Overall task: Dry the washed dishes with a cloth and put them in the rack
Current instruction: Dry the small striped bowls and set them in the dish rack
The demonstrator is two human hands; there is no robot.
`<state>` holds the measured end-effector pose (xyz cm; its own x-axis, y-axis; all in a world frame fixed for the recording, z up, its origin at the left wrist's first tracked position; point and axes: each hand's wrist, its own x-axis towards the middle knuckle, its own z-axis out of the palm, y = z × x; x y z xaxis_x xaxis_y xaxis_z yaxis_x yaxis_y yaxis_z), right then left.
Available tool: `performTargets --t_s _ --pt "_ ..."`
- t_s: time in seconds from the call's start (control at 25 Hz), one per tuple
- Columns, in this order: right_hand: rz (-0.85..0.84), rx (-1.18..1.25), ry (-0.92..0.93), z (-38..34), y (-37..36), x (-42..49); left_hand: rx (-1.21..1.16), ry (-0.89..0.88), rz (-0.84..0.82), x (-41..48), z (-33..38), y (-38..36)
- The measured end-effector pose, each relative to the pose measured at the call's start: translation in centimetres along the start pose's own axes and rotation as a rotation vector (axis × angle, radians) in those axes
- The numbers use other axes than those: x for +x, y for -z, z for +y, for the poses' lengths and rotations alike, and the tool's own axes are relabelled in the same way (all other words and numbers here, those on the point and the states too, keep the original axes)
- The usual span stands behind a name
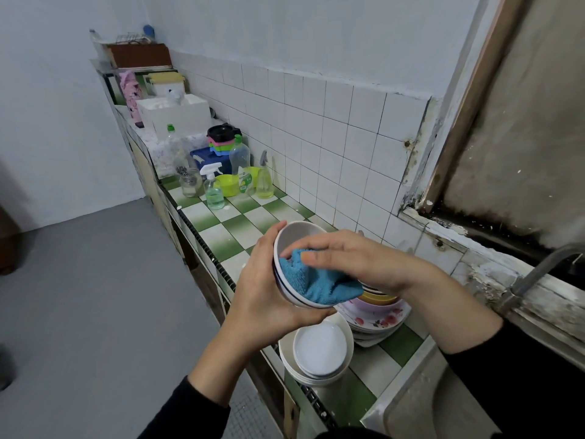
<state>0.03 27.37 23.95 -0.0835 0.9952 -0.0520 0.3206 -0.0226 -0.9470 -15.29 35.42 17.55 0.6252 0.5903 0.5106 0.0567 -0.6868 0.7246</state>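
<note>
Left hand (266,293): cupped round the underside of a white bowl (297,236), thumb hooked over the far rim, grasping it above the near edge of the counter (221,236). Bowl: tilted with its mouth towards the right, dark stripe under the rim, held clear of the tiles. Right hand (357,261): reaches in from the right and pinches a blue cloth (316,280) between thumb and fingers, pressing it against the bowl's inner wall. Cloth: bunched inside the bowl, its loose end hanging over the near rim. Stack of white bowls (319,350): on the counter directly below the held bowl, near its front edge. Floral plates (380,318): stacked just right of the white bowls, under the right wrist, with a purple bowl (376,307) and a yellow bowl (380,299) nested on top. Counter: green and white checked tiles, running to the far left. Far group, well apart from the hands: clear spray bottle (213,188), glass jar (190,182), green basin (229,184), dish soap bottle (240,160), yellow spray bottle (264,180). Tap (538,274): at right, over the sink (421,403).
</note>
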Motion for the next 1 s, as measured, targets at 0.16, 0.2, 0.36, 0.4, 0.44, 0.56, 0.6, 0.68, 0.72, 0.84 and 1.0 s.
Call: performTargets --t_s 0.16,0.2,0.36,0.4,0.44,0.56,0.6,0.68,0.72,0.84,1.0 --pt "0.010 -0.269 0.065 0.0 0.2 0.1 0.003 -0.021 -0.005 0.1 -0.6 0.5" --pt "0.082 -0.302 0.061 0.0 0.4 0.3 -0.007 -0.020 0.001 0.1 -0.4 0.6" --pt "0.524 -0.217 0.090 0.4 -1.4 1.9 -0.039 -0.063 -0.015 0.6 -0.6 0.6" --pt "0.511 -0.136 0.104 0.4 -2.2 2.2 -0.049 -0.058 -0.020 0.8 -0.8 0.7" --pt "0.446 -0.086 0.109 0.2 -2.7 2.3 -0.051 -0.054 -0.026 1.1 -1.2 1.0" --pt "0.271 -0.068 0.071 -0.8 -1.5 2.1 -0.020 -0.079 -0.025 2.1 -2.1 1.9" --pt "0.366 -0.083 0.047 -0.6 -0.8 2.5 -0.033 -0.087 -0.025 2.4 -2.3 2.0" --pt "0.683 -0.129 -0.002 -0.2 -0.4 3.4 -0.064 -0.127 -0.041 3.0 -2.5 1.8" --pt "0.772 -0.129 0.003 0.0 -0.9 4.0 -0.066 -0.141 -0.054 3.2 -2.6 1.6" --pt "0.540 -0.208 0.073 0.3 -3.0 4.1 -0.089 -0.109 -0.105 3.7 -3.7 1.4" --pt "0.479 -0.311 -0.031 0.0 -0.9 2.0 -0.113 -0.123 -0.094 3.4 -4.3 0.8"
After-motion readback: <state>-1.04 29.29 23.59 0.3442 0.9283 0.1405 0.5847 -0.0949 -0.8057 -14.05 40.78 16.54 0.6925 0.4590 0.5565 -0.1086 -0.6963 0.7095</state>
